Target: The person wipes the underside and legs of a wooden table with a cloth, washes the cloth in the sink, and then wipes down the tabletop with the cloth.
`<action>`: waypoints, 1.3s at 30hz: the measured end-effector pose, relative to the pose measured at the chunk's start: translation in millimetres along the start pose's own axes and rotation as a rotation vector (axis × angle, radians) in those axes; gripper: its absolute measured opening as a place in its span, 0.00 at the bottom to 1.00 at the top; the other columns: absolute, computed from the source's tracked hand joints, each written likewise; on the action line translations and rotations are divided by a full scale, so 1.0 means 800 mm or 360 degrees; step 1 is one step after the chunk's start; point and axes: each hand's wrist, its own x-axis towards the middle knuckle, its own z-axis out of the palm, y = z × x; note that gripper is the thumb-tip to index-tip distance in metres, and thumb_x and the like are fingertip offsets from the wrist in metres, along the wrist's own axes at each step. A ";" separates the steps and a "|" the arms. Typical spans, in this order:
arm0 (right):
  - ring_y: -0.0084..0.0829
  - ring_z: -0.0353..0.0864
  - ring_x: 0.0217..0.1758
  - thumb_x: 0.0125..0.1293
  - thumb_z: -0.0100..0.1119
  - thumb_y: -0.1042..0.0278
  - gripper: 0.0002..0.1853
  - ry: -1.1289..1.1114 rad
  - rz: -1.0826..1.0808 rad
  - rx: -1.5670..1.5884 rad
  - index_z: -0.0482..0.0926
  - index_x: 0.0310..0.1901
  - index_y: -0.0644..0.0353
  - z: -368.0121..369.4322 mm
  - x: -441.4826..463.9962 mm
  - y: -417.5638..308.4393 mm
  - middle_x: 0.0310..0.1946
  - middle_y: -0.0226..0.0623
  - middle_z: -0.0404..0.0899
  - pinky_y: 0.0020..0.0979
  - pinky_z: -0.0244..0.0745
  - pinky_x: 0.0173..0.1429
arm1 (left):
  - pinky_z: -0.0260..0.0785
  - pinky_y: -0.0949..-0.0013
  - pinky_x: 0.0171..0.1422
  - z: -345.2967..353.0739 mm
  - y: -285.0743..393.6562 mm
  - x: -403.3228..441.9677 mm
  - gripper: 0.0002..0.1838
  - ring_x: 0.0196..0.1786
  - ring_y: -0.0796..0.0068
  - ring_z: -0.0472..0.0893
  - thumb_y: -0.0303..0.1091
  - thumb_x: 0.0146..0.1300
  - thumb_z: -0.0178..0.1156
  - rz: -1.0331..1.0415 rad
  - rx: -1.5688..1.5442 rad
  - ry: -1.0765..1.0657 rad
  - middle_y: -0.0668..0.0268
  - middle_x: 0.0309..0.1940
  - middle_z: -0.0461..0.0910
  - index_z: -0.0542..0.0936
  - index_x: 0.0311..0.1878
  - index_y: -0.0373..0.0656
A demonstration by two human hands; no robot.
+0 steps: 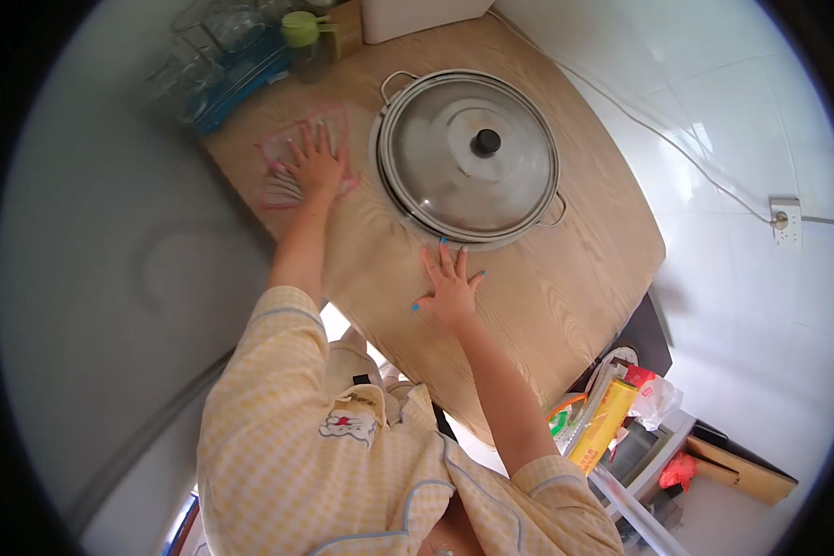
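Note:
My left hand (317, 170) lies with fingers spread on a thin cloth with pink edges (278, 153), pressed flat against the wooden table (519, 306). Part of the cloth is bunched and striped near my wrist. My right hand (451, 289), with blue nails, rests on the tabletop, fingers apart and holding nothing. Just beyond its fingertips stands a wide steel pot with two loop handles (554, 211). A domed metal lid (435, 157) with a black knob (486, 142) covers it, so the inside is hidden.
At the back left, glassware sits on a blue tray (241, 93) beside a green-lidded jug (303, 42). A white box (417, 17) stands at the back. A cable runs along the tiled wall to a socket (785, 222). Lower right, a yellow box (604, 422) lies among packages.

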 end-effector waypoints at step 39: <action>0.48 0.38 0.73 0.56 0.56 0.52 0.39 0.0054 -0.0076 -0.0185 0.48 0.68 0.38 0.054 -0.106 0.044 0.71 0.39 0.40 0.59 0.45 0.67 | 0.30 0.36 0.68 -0.042 0.001 -0.369 0.37 0.72 0.46 0.37 0.64 0.60 0.39 0.0182 -0.0283 -0.0539 0.63 0.72 0.33 0.47 0.70 0.62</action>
